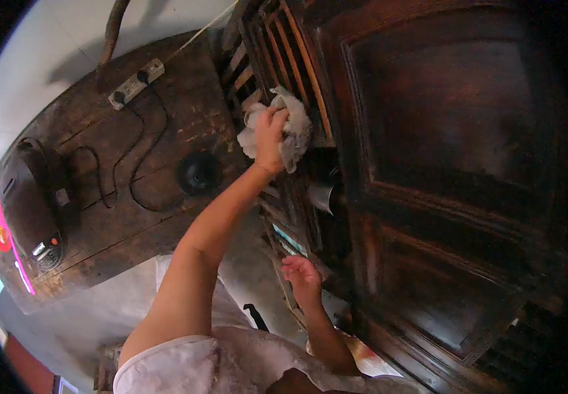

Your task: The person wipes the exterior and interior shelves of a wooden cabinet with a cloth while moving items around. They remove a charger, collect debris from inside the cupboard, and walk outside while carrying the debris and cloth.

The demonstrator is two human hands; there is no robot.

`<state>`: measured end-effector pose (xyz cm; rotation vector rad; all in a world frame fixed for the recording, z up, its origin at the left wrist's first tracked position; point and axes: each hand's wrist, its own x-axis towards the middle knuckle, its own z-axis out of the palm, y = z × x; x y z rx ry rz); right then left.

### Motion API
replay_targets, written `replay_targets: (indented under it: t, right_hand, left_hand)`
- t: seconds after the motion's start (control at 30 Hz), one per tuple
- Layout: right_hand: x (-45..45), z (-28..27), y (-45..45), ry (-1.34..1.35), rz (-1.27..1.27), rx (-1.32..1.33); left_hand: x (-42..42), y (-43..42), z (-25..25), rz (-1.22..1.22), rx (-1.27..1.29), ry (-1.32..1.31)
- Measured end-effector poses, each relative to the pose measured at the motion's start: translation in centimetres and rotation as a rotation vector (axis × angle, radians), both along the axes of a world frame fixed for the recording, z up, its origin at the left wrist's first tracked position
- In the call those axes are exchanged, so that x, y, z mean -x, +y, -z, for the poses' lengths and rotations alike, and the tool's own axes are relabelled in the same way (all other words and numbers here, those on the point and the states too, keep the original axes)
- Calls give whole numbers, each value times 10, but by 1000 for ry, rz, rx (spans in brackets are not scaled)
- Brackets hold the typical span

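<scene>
My left hand [270,139] grips bunched cloth [299,125], no clear long axis, by the slats [307,73]; 12 o'clock from my right hand [304,280], fingers half-curled, apparently empty.

Dark appliance [29,197] and power strip [131,88] on a worn wooden bench [195,98]
Black cords [166,121] loop from two plugs [143,77] in the strip; a round black object [198,173] sits well apart from the appliance.
</scene>
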<state>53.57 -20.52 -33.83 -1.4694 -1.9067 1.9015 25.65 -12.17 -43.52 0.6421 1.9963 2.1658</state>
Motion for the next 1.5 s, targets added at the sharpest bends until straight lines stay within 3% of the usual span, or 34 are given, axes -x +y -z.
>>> replay_targets:
  t: [0.17,0.23,0.27,0.33,0.4,0.43,0.5,0.53,0.6,0.67,0.77,0.8,0.9,0.93,1.0,1.03,1.1,1.13,1.2,1.23,1.27,1.33,1.4,1.5]
  right_hand:
    - [-22,16,-12,-69,-109,29]
    - [-24,26,-15,-26,-83,78]
    - [-19,25,-16,-16,-90,81]
    - [-6,21,-16,-79,-52,67]
    - [-2,18,-12,-79,-103,59]
    - [-2,16,-11,-91,-147,61]
    - [0,10,-4,-99,-142,60]
    - [1,9,-1,-97,-127,68]
    - [-3,15,3,-74,-85,22]
    - [2,16,6,-50,-34,-14]
    - [64,4,30,217,76,-310]
    - [85,3,41,331,105,-360]
    - [115,7,63,309,286,-381]
    - [125,-5,59,285,373,-270]
    - [122,1,59,299,367,-318]
    - [122,3,60,314,361,-361]
    - [123,3,69,246,260,-333]
    - [126,2,73,181,159,-305]
    - [143,5,75,299,189,-340]
    - [153,6,76,409,224,-374]
    - [161,0,77,312,275,-389]
    - [159,1,78,307,304,-313]
    - [147,8,79,225,334,-177]
    - [121,18,76,175,399,-234]
  left_hand:
    - [-21,14,-31,-53,212,208]
    - [-25,3,-30,104,316,307]
    - [-36,0,-27,137,156,74]
    - [-64,-14,-10,293,179,221]
    - [-68,-19,-14,294,170,369]
    - [-65,-17,-14,420,135,100]
    - [-55,-3,-7,529,88,-173]
    - [-46,11,7,329,-32,-198]
    - [-21,28,17,163,-200,-268]
    - [8,26,5,180,-165,-298]
    - [40,41,5,215,-251,-602]
    - [46,46,10,259,-307,-563]
    - [80,67,53,230,-288,-422]
    - [106,88,80,188,-255,-511]
    - [126,92,75,149,-231,-604]
    - [136,76,39,134,-130,-469]
    - [142,76,43,116,-24,-335]
    - [142,95,86,136,-28,-343]
    - [118,46,5,100,462,-26]
    - [114,45,12,108,241,-106]
    - [109,44,21,122,19,-180]
    - [116,43,29,124,12,-40]
    - [129,36,9,37,521,298]
    - [144,20,-29,166,663,157]
